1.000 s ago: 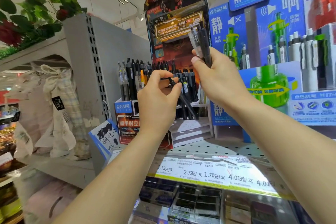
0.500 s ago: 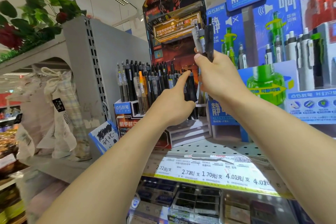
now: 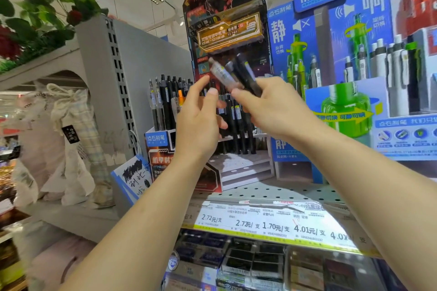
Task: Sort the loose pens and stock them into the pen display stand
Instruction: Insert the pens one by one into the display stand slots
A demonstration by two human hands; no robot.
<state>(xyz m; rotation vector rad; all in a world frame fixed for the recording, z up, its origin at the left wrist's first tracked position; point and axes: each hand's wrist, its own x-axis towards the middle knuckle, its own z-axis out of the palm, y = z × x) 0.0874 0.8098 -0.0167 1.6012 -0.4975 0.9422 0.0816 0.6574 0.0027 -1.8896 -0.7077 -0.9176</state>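
The loose pens [image 3: 236,75] are a small bunch, one clear-barrelled and the rest black, held up in front of the stand [image 3: 224,30]. Their long axes lie together, tilted, with the upper ends pointing up and to the left toward the stand's orange sign and the lower ends hidden in the right hand [image 3: 272,106]. That hand's fingers are curled tightly round the bunch, thumb across the front of the barrels.

The left hand [image 3: 198,123] is just beside the bunch, its fingers loosely spread and half open, holding nothing; the fingertips [image 3: 212,92] reach up close to the clear pen's lower part, and whether they touch it cannot be told through the blur.

Behind both hands, the stand's upper tier holds a row of stocked pens [image 3: 165,101] upright, mostly black, with one orange among them on the left side. The lower white steps [image 3: 241,168] at the stand's front hold no pens. The stand sits on a perforated shelf [image 3: 283,191] with a strip of price tags [image 3: 260,224] along its edge. A blue display [image 3: 354,54] with green and white pens stands just beside it on the right.
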